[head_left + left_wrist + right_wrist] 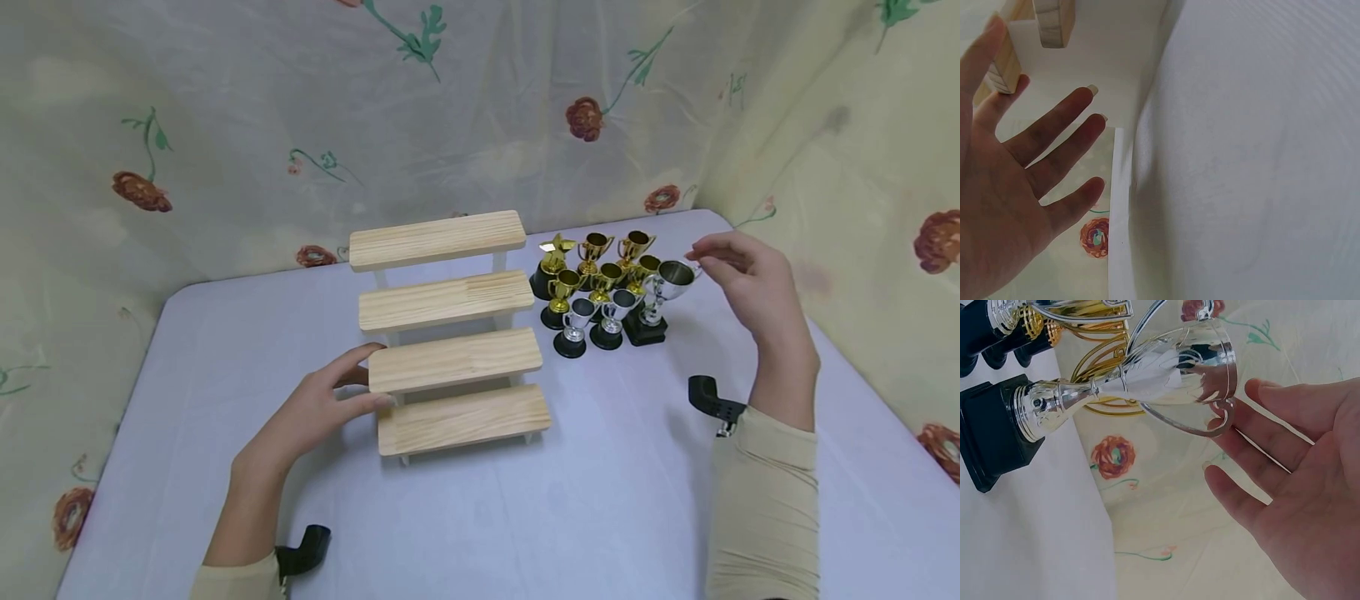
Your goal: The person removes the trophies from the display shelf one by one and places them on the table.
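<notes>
A four-tier stand with pale wooden planks (454, 360) and white supports occupies the middle of the table. My left hand (322, 404) holds the left end of its second-lowest plank between thumb and forefinger. In the left wrist view the other fingers (1060, 128) spread out straight beneath the planks. Right of the stand, a large silver trophy cup (660, 292) stands upright on a black base. My right hand (750, 279) reaches to its right side with relaxed fingers. In the right wrist view the fingertips are right at the curved handle (1200, 430), while the thumb stays apart from the cup.
Several small gold trophy cups (564, 287), two small silver cups (576, 321) and a gold star trophy (553, 257) crowd between the stand and the large cup. A flowered curtain (480, 125) hangs behind the white-covered table (600, 500).
</notes>
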`<state>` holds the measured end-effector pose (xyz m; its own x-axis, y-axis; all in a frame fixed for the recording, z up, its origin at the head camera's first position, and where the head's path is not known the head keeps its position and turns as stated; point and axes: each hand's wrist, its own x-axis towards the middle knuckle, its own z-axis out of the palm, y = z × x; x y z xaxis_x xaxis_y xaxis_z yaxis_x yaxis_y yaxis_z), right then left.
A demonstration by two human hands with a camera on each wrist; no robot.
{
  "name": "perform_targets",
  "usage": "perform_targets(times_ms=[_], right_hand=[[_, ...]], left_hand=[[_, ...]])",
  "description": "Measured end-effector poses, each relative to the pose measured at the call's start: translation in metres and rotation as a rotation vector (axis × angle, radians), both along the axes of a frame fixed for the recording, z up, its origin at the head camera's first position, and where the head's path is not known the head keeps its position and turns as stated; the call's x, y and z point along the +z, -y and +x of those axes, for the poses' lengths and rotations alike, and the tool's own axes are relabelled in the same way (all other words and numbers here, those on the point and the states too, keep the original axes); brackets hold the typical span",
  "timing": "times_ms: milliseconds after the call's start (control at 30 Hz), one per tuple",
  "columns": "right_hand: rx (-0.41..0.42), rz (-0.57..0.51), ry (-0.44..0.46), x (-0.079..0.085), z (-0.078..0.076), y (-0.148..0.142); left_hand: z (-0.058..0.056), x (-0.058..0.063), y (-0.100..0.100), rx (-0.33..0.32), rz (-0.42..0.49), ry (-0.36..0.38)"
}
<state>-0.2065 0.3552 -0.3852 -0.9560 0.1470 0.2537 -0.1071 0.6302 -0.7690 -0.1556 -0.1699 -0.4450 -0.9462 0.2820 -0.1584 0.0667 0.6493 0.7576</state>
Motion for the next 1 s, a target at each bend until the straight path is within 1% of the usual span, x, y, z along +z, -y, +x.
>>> perform_targets(times_ms=[233, 400, 600, 1000], right_hand=[[-0.015, 0.013, 0.021, 0.006, 0.004, 0.005], [-0.017, 0.012, 0.015, 0.010, 0.006, 0.007], [0.012, 0.019, -0.005, 0.016, 0.008, 0.016], [0.051, 0.083, -0.014, 0.027, 0.011, 0.034]], left_hand=[[-0.001, 0.000, 0.000, -0.006, 0.005, -0.005], [0.000, 0.000, 0.001, -0.009, 0.003, -0.010], [0.000, 0.001, 0.000, -0.008, -0.002, -0.009], [0.001, 0.002, 0.000, -0.014, -0.016, -0.022]])
